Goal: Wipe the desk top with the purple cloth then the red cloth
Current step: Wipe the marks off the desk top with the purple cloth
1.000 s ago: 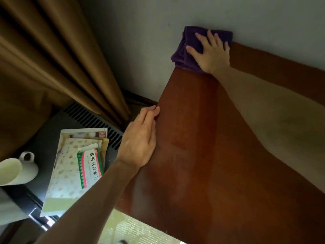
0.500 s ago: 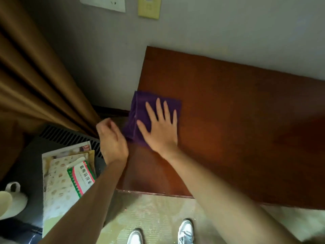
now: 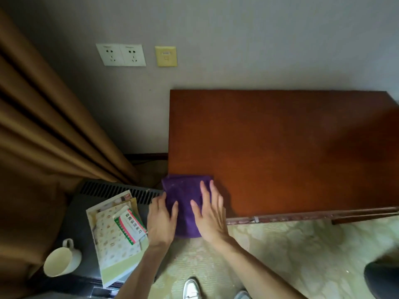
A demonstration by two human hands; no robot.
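Note:
The purple cloth (image 3: pixel 185 195) lies folded at the near left corner of the reddish-brown desk top (image 3: pixel 280 147) and hangs over the front edge. My right hand (image 3: pixel 210 214) presses flat on its right half, fingers spread. My left hand (image 3: pixel 162 221) holds the cloth's left edge at the desk corner, thumb on top of the cloth. No red cloth is in view.
Left of the desk a dark low unit (image 3: pixel 71 223) carries a stack of booklets (image 3: pixel 114 238) and a white mug (image 3: pixel 61 261). A brown curtain (image 3: pixel 43 130) hangs at the left. Wall sockets (image 3: pixel 121 55) sit above. My shoes (image 3: pixel 192 289) stand on patterned carpet.
My right hand has dragged the purple cloth from the far left corner down to the near left corner. My left hand left the desk's side edge and took the cloth's left edge.

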